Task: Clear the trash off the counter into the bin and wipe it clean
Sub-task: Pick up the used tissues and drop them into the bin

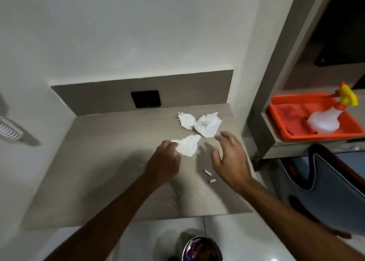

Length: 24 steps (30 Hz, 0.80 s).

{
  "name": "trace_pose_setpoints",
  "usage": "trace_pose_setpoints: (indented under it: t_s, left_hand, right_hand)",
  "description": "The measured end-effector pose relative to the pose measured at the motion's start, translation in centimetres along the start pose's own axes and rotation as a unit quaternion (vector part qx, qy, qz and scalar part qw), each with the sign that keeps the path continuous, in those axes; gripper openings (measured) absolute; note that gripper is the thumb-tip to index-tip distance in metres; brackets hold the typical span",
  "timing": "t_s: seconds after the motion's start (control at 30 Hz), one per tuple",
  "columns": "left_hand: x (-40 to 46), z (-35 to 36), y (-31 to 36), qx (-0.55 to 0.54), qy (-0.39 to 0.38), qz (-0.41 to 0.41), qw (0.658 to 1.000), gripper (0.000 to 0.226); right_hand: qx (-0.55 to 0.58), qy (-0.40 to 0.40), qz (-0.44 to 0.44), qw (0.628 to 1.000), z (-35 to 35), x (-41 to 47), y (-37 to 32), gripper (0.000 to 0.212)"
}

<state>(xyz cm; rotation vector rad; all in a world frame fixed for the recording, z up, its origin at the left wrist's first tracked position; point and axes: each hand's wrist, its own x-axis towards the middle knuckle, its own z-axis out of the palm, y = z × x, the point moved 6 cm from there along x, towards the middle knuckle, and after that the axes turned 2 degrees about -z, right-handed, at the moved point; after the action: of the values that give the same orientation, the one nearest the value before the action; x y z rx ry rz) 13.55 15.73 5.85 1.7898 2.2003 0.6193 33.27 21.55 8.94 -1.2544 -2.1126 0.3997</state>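
Counter [110, 162]: grey-brown slab set in a wall niche, dusted with pale powder near its front edge. Bin [202, 249]: metal rim on the floor just below that edge, dark contents. Orange tray [286, 130] on the side shelf carries a spray bottle [325, 120]. Left hand [165, 162]: fingertips pressed on the nearest crumpled tissue [187, 145], not visibly closed round it. Right hand [230, 158]: fingers spread, empty, hovering. Two more tissues [199, 123] lie farther back, touching. Two small stubs [209, 175] sit between the wrists.
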Motion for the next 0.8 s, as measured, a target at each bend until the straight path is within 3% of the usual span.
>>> trace_pose_setpoints:
  t_s: [0.17,0.27,0.37,0.5,0.57,0.6,0.7,0.8]
  left_hand:
    - [7.1,5.8,-0.7,0.124,-0.121,0.05,0.984,0.053]
    - [7.8,7.8,-1.9,0.209,-0.169,0.098,0.958,0.038]
    - [9.2,7.2,-2.6,0.181,-0.183,0.117,0.959,0.03]
    - [14.2,3.8,-2.1,0.181,-0.106,0.161,0.964,0.045]
    - [17.2,2.4,-1.6,0.153,-0.072,0.118,0.978,0.028]
    - [18.4,2.4,-1.5,0.131,-0.076,0.092,0.984,0.02]
    - [19.4,5.3,-1.3,0.115,-0.192,0.102,0.969,0.017]
    - [19.1,6.8,-2.5,0.104,-0.178,0.113,0.972,0.013]
  right_hand:
    - [-0.095,-0.149,0.107,0.978,7.2,9.8,3.2,0.043]
    - [-0.154,-0.269,0.155,0.938,11.9,12.3,5.8,0.053]
    - [-0.246,-0.361,0.095,0.895,14.9,13.0,6.3,0.045]
    - [-0.204,-0.259,0.133,0.935,15.1,13.7,6.2,0.027]
    - [-0.15,-0.237,0.18,0.943,14.9,13.4,6.0,0.026]
    - [-0.137,-0.233,0.2,0.942,14.7,13.2,6.2,0.026]
    - [-0.095,-0.238,0.258,0.932,14.4,12.0,7.3,0.028]
    - [-0.051,-0.213,0.301,0.928,13.9,9.9,9.3,0.031]
